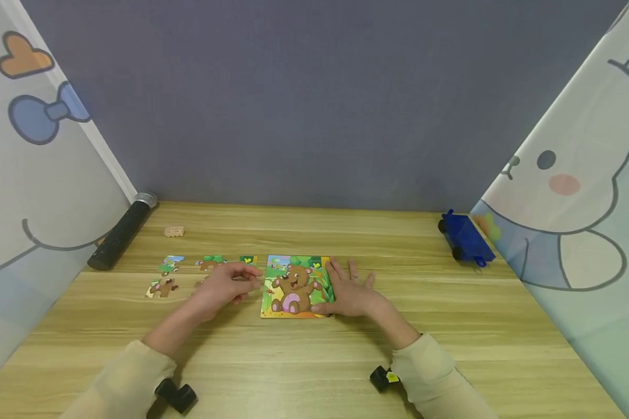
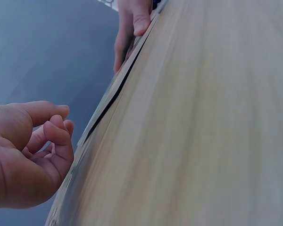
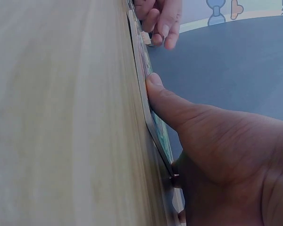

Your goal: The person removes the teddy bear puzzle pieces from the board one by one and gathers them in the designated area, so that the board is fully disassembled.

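Observation:
A square puzzle board (image 1: 292,288) with a brown bear picture lies flat on the wooden table. My right hand (image 1: 352,294) rests on its right side, fingers spread; in the right wrist view the thumb (image 3: 167,101) presses on the board's face. Beside the left edge, my left hand (image 1: 221,291) hovers with loosely bent fingers, and nothing shows between them in the left wrist view. Left of the board lie loose puzzle pieces: a sky-and-green one (image 1: 172,264), a brown bear one (image 1: 162,288), a bear-head one (image 1: 209,263) and a yellow-bird one (image 1: 248,260). Another is partly hidden behind my left hand.
A black microphone (image 1: 122,234) lies at the table's left edge, with a small pinkish block (image 1: 174,231) nearby. At the far right sits a blue toy cart (image 1: 466,238). A grey panel (image 1: 314,116) stands along the back, between printed side sheets.

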`<state>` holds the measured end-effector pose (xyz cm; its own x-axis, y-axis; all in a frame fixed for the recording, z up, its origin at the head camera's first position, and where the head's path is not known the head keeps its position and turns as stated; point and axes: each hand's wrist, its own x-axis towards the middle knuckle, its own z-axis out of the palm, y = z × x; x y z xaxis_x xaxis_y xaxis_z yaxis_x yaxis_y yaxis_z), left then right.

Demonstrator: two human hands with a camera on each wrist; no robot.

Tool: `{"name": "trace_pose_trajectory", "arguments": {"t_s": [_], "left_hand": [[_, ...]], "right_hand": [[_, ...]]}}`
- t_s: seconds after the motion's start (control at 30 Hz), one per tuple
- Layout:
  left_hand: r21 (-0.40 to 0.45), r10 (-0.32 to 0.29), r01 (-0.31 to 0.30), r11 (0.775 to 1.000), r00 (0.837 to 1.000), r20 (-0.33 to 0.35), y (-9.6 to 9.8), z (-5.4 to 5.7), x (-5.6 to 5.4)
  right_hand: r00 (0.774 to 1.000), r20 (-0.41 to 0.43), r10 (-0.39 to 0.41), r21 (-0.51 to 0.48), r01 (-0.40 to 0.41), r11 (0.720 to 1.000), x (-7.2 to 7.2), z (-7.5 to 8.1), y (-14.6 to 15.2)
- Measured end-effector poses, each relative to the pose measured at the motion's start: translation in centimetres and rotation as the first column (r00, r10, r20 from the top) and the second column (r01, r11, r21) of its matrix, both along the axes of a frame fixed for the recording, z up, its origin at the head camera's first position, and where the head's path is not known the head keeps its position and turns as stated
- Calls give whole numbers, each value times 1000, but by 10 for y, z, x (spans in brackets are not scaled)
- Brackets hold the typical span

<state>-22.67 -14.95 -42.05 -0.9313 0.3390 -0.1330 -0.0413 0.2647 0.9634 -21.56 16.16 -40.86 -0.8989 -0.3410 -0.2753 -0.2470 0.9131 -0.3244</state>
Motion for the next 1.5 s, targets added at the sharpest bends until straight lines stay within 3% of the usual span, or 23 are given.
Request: {"name": "trace_pose_trajectory", "arguments": {"t_s": [0.47,0.9,1.03,1.23,1.5], "left_hand": [[44,-118,118,992,993,-3,39,1,-4],[141,-172,167,976,985,25,61,-2,-8],[135,-170,163,977,985,41,66,-5,-9],[47,-124,122,991,992,30,76,-5,-13],[85,-168,160,983,982,85,83,-4,-13]], "right_hand": [[1000,-6,-8,11,8,1000,0,3,-1],[1000,-4,4,7,-4,1000,-1,3,-1],[1000,-6,7,12,-7,1000,-1,1,-1],[1000,-8,2,9,-2,1000,0,1,-1],[1000,-6,5,5,-5,1000,0,1,-1]]}}
